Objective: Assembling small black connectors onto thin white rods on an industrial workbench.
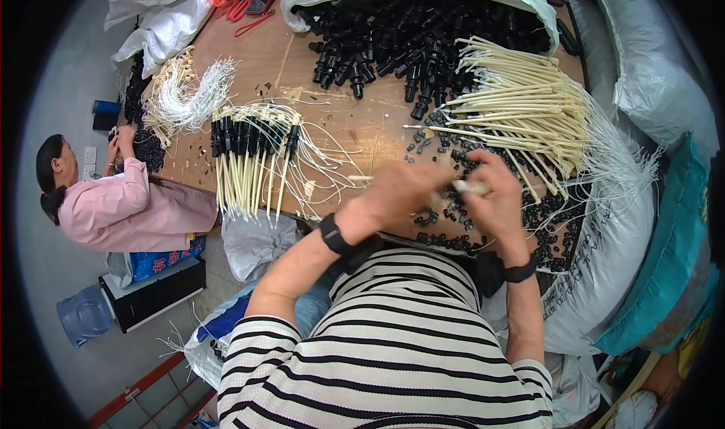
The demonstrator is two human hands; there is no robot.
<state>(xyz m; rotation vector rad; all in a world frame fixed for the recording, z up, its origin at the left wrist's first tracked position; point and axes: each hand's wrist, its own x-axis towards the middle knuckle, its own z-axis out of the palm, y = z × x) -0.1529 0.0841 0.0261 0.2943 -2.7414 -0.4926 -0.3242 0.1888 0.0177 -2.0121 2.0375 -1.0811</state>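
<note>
Over the near edge of the table, my left hand [404, 192] is smeared by motion, so its fingers do not show clearly. A short cream stick end [361, 178] shows just left of it; I cannot tell whether the hand holds it. Close by, my right hand [495, 195] is closed in a pinch, with a small whitish piece [473, 188] at its fingertips, too blurred to name. Beneath and around both hands lie many small black clips [453, 242]. To the right spreads a pile of cream sleeved wires [536, 112] with white wire tails.
A white sack [555, 21] spills black plastic connectors [423, 40] at the back. Cream-sleeved wires with black connectors [253, 138] lie in a row at left, near a white wire bundle [189, 97]. Full sacks [612, 255] crowd the right. A person in pink [128, 202] works far left.
</note>
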